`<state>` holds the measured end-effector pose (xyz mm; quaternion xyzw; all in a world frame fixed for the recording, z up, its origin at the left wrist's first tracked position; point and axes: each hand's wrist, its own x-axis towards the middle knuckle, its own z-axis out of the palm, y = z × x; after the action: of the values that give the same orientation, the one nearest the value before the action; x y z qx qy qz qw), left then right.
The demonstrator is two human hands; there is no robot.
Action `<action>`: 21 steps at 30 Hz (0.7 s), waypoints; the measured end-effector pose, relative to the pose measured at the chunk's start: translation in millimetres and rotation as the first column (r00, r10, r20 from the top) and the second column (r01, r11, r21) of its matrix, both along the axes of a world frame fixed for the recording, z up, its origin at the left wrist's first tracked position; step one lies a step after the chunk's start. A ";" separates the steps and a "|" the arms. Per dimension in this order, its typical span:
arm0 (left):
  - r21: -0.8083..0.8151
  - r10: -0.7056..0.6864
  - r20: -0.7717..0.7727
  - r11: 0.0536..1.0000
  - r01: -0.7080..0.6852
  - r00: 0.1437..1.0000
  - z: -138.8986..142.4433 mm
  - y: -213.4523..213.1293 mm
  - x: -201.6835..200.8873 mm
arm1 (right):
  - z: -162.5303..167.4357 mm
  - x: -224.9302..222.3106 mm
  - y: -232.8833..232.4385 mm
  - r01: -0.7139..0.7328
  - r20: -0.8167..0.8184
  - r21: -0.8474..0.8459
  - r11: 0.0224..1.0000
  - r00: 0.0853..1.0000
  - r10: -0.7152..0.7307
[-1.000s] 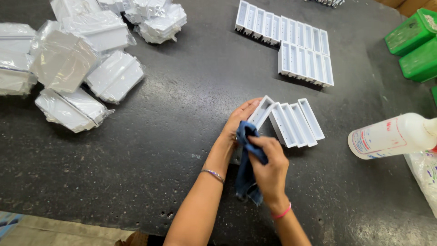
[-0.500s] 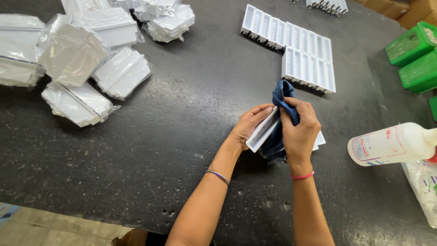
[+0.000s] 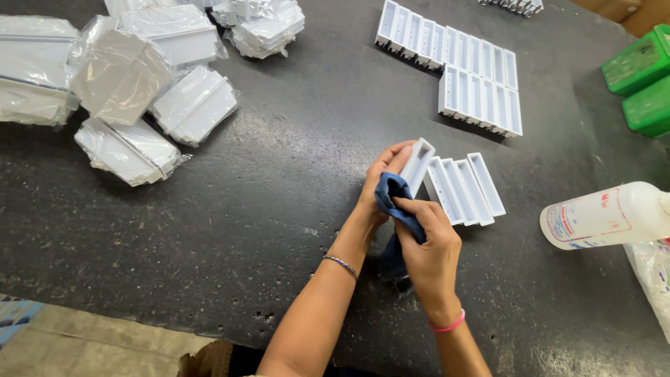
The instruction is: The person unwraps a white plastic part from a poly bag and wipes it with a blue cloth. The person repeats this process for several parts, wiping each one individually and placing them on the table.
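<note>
The work surface is a dark grey, speckled stone-like counter (image 3: 230, 230) that fills nearly the whole head view. Its near edge runs along the bottom left, where a strip of pale tan floor (image 3: 91, 349) and a scrap of blue patterned material show below it.

Far left: a cluster of white plastic parts sealed in clear plastic bags (image 3: 118, 84) lies on the counter, the bags overlapping and touching one another. A further bagged bundle (image 3: 265, 28) lies at the top edge.

Centre: the left hand (image 3: 384, 178) grips a white, narrow, rectangular open-topped plastic tray (image 3: 417, 164), tilted up off the counter with its open side facing the camera. The right hand (image 3: 429, 241) is closed around a dark blue cloth (image 3: 394, 202), which is pressed against the lower end of the tray; the rest of the cloth hangs below the hand. The left wrist carries a thin bracelet, the right wrist a pink band.

Just beside the held tray, to its right, three matching white trays (image 3: 464, 188) lie side by side on the counter, touching one another. Farther back, a double row of the same white trays (image 3: 460, 70) lies in tight contact, well apart from the hands.

Right: a white plastic bottle with a printed label (image 3: 604, 216) lies on its side near the counter's right edge. Two green plastic boxes (image 3: 642, 84) stand at the upper right.
</note>
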<state>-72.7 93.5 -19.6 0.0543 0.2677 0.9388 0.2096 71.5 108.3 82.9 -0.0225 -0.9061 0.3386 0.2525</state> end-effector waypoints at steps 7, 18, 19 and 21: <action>-0.122 0.400 0.057 0.912 -0.391 0.915 -11.3 0.2 -5.0 | -18.1 -8.4 -9.3 0.170 -0.073 -0.028 0.985 0.982 -0.172; -0.215 0.583 0.107 0.804 -0.554 0.805 -5.7 -16.0 -5.8 | -22.0 -14.6 -20.4 0.154 -0.105 -0.004 0.988 0.983 -0.154; -0.198 0.582 0.103 0.807 -0.557 0.807 -4.8 -15.9 -5.5 | -22.0 -14.6 -19.9 0.172 -0.118 -0.015 0.985 0.978 -0.172; -0.171 0.577 0.097 0.813 -0.557 0.811 -4.6 -15.6 -3.7 | -23.0 -13.1 -18.7 0.117 -0.131 0.017 0.993 0.985 -0.114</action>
<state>-76.3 77.9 -24.2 -0.1105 0.3182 0.9397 -0.0584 58.4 89.6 59.9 -0.0496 -0.8890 0.3130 0.3305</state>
